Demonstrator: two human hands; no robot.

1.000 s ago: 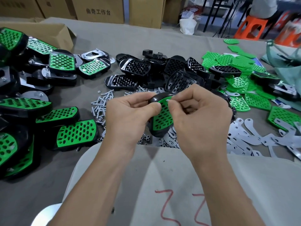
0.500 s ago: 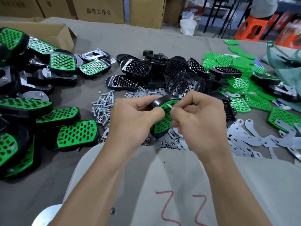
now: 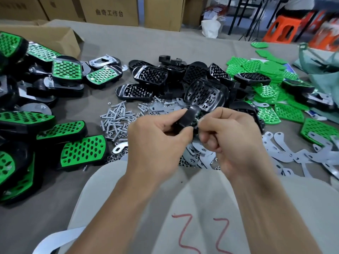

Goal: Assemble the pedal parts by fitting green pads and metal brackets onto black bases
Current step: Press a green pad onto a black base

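Note:
My left hand grips a black pedal base held above the table centre, tilted so its black underside faces me; its green pad is mostly hidden. My right hand is curled against the base's right side, fingers pinched at it; what they pinch is hidden. Bare black bases lie piled behind the hands. Loose green pads spread at the right. Flat metal brackets lie at the right front and under my hands.
Finished green-padded pedals crowd the left side. Screws and nuts are scattered left of my hands. An open cardboard box stands at the back left, more boxes behind. A teal bag sits at the far right.
The pedal has been turned over in my hands: its green pad faced me before, now the black underside does. Both hands stayed on it and shifted slightly.

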